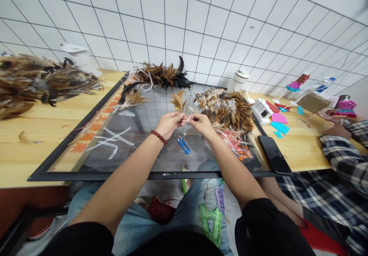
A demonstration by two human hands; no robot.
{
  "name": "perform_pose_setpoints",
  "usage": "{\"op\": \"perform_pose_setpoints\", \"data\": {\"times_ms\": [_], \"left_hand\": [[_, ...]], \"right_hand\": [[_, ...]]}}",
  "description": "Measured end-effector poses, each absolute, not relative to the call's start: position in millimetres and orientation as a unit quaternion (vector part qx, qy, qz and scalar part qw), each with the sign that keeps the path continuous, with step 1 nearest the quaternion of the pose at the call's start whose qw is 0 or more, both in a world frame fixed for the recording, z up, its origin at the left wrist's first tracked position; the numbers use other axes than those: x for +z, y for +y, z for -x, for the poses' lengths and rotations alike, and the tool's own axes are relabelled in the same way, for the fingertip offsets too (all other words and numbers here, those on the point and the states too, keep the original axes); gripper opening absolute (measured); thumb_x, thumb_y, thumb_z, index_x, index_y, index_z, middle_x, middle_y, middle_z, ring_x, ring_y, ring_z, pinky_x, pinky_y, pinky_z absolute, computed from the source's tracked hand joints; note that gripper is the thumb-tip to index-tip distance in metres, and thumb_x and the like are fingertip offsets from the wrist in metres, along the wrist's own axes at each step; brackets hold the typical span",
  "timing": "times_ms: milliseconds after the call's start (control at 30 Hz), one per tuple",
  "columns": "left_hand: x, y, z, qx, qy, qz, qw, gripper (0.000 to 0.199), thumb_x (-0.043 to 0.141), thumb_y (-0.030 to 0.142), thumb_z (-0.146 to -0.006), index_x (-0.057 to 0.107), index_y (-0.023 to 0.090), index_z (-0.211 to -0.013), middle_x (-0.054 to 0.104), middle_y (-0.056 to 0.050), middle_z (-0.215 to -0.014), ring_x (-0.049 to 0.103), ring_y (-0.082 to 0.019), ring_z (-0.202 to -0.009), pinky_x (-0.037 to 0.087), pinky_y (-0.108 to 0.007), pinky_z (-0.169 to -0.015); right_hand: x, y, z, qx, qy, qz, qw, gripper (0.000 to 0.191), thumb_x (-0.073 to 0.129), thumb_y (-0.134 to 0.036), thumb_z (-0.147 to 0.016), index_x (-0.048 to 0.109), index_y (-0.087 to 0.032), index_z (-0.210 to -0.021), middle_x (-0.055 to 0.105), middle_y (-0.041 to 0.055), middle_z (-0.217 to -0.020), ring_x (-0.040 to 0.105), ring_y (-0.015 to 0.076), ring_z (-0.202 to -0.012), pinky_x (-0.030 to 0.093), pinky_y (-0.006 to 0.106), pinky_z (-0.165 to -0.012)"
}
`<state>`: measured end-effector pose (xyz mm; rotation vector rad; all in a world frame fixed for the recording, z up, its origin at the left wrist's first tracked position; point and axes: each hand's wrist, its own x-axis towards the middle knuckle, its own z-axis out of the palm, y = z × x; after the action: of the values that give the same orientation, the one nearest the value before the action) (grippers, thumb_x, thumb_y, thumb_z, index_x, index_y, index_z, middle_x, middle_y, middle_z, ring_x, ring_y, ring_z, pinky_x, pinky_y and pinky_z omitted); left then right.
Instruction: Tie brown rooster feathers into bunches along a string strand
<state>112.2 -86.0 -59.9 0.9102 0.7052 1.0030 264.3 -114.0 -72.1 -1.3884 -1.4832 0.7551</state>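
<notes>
In front of me, over the glass-topped panel, my left hand (172,124) is closed in a pinch on the base of a small tuft of golden-brown feathers (178,101) that fans upward. Close beside it, my right hand (201,123) is also pinched shut near the tuft's lower end; what its fingertips hold is too fine to make out. Just below the hands lie blue thread snips (183,145). A big pile of brown and cream feathers (227,108) sits right of my right hand. White strips (110,139) lie crossed on the glass to the left.
Dark feather bunches (165,75) line the panel's back edge. More feathers (34,79) cover the table at left. Pink-white scraps (234,142), a black phone (274,154) and a white power socket block (261,111) are at right, beside another person's plaid sleeve (342,152).
</notes>
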Motion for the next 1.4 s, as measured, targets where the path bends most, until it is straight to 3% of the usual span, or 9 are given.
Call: {"op": "perform_pose_setpoints", "data": {"times_ms": [167, 367, 500, 700, 867, 1000, 1100, 1200, 1400], "left_hand": [[-59.2, -86.3, -112.6, 0.448, 0.316, -0.419, 0.724, 0.018, 0.076, 0.020, -0.067, 0.067, 0.006, -0.073, 0.065, -0.007, -0.067, 0.058, -0.009, -0.057, 0.047, -0.021, -0.056], [-57.6, -84.0, -111.6, 0.475, 0.338, -0.398, 0.708, 0.014, 0.073, 0.019, -0.071, 0.066, 0.008, -0.073, 0.063, -0.004, -0.067, 0.057, -0.007, -0.057, 0.046, -0.019, -0.054], [-56.7, -84.1, -111.4, 0.469, 0.342, -0.393, 0.713, 0.012, 0.072, 0.019, -0.072, 0.066, 0.009, -0.074, 0.064, -0.005, -0.073, 0.057, -0.007, -0.058, 0.046, -0.019, -0.053], [-54.9, -87.3, -111.9, 0.454, 0.351, -0.406, 0.711, 0.009, 0.068, 0.016, -0.075, 0.067, 0.007, -0.075, 0.064, -0.006, -0.073, 0.058, -0.008, -0.062, 0.046, -0.019, -0.056], [-54.8, -87.1, -111.1, 0.444, 0.349, -0.385, 0.731, 0.007, 0.064, 0.013, -0.079, 0.066, 0.008, -0.074, 0.065, -0.008, -0.075, 0.058, -0.008, -0.060, 0.046, -0.020, -0.054], [-54.6, -84.9, -109.8, 0.462, 0.359, -0.362, 0.726, 0.008, 0.060, 0.014, -0.082, 0.064, 0.010, -0.076, 0.060, -0.002, -0.063, 0.054, -0.005, -0.053, 0.043, -0.017, -0.050], [-54.1, -84.5, -109.7, 0.474, 0.362, -0.353, 0.721, 0.008, 0.063, 0.017, -0.080, 0.063, 0.010, -0.076, 0.058, 0.000, -0.060, 0.052, -0.005, -0.051, 0.042, -0.015, -0.049], [-54.0, -85.0, -110.4, 0.470, 0.358, -0.355, 0.725, 0.009, 0.067, 0.018, -0.077, 0.063, 0.010, -0.075, 0.059, -0.001, -0.060, 0.053, -0.005, -0.052, 0.043, -0.016, -0.050], [-54.8, -86.7, -113.1, 0.472, 0.389, -0.388, 0.689, 0.011, 0.068, 0.018, -0.076, 0.064, 0.009, -0.072, 0.066, -0.006, -0.068, 0.060, -0.009, -0.059, 0.049, -0.021, -0.059]], "right_hand": [[-66.2, -117.5, -265.6, 0.200, -0.625, 0.596, 0.462, 0.012, 0.065, -0.031, -0.069, 0.066, -0.019, -0.069, 0.060, -0.0013, -0.072, 0.052, 0.0139, -0.074, 0.040, 0.029, -0.075], [-47.7, -118.3, -275.6, 0.431, -0.421, 0.509, 0.615, 0.024, 0.071, -0.037, -0.061, 0.057, -0.019, -0.070, 0.045, -0.0064, -0.057, 0.034, 0.0062, -0.050, 0.028, 0.020, -0.049], [-39.1, -123.5, -273.6, 0.519, -0.371, 0.450, 0.625, 0.030, 0.075, -0.033, -0.055, 0.052, -0.019, -0.068, 0.036, -0.0099, -0.050, 0.026, 0.0040, -0.045, 0.018, 0.018, -0.044], [-42.2, -124.3, -265.4, 0.529, -0.394, 0.462, 0.593, 0.028, 0.071, -0.035, -0.058, 0.052, -0.019, -0.071, 0.051, -0.0059, -0.057, 0.035, 0.0049, -0.047, 0.026, 0.018, -0.045], [-47.0, -121.8, -271.8, 0.368, -0.533, 0.555, 0.521, 0.020, 0.055, -0.040, -0.076, 0.053, -0.020, -0.077, 0.057, -0.0013, -0.067, 0.043, 0.0092, -0.055, 0.037, 0.023, -0.055], [-49.6, -125.0, -282.9, 0.264, -0.597, 0.592, 0.472, 0.002, 0.062, -0.020, -0.072, 0.061, -0.019, -0.073, 0.059, 0.0028, -0.077, 0.050, 0.0164, -0.078, 0.037, 0.030, -0.076], [-53.5, -127.5, -288.1, 0.100, -0.721, 0.612, 0.308, 0.014, 0.059, -0.013, -0.075, 0.067, -0.022, -0.081, 0.061, 0.0061, -0.096, 0.047, 0.0227, -0.097, 0.032, 0.036, -0.084], [-57.4, -127.4, -288.3, -0.009, -0.798, 0.583, 0.154, 0.014, 0.057, -0.020, -0.081, 0.068, -0.026, -0.087, 0.061, 0.0058, -0.105, 0.047, 0.0246, -0.101, 0.030, 0.036, -0.082], [-54.1, -129.1, -279.2, -0.104, -0.774, 0.592, 0.198, 0.019, 0.043, -0.024, -0.092, 0.061, -0.018, -0.096, 0.064, 0.0083, -0.094, 0.052, 0.0209, -0.089, 0.028, 0.033, -0.079]]}}
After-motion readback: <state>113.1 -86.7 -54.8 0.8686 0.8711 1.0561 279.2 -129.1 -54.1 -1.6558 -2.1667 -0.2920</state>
